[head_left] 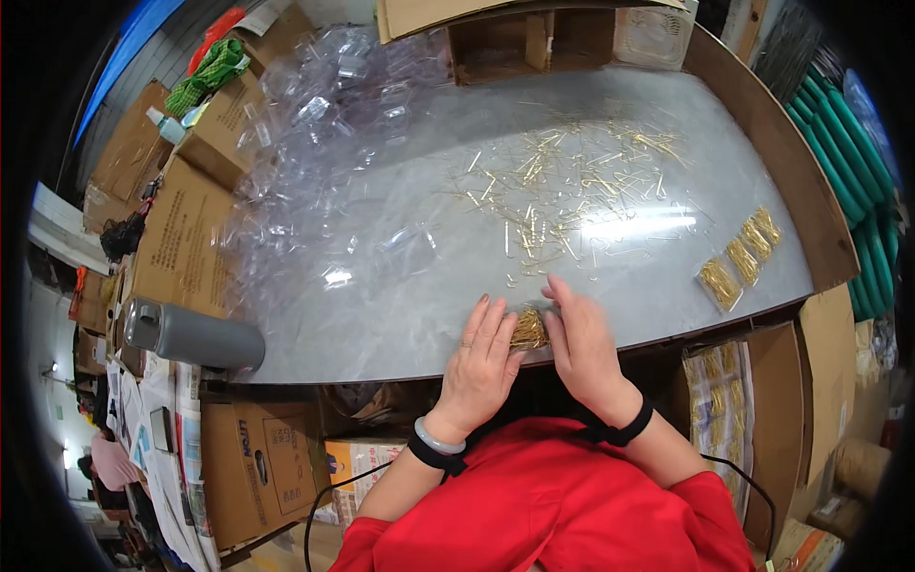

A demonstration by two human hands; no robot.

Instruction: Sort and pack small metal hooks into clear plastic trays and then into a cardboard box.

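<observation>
At the table's near edge, a small clear box filled with gold-coloured wire pieces (529, 331) sits between my hands. My left hand (479, 367) closes on the box's left side, fingers pointing away from me and thumb by its near end. Against the right side press the thumb and fingers of my right hand (585, 348), its upper fingers reaching past the far end. My hands hide part of the box. Beyond them, loose gold wire pieces (562, 181) lie scattered, some with bent ends. Several filled boxes (742, 258) stand in a row at the right.
Empty clear plastic boxes (324, 143) heap up on the left of the grey table (429, 315). A grey bottle (195, 334) lies at the near left corner. Cardboard (777, 143) walls the right side; a carton (721, 410) of filled packs sits below. Far left, a person (116, 462) is visible.
</observation>
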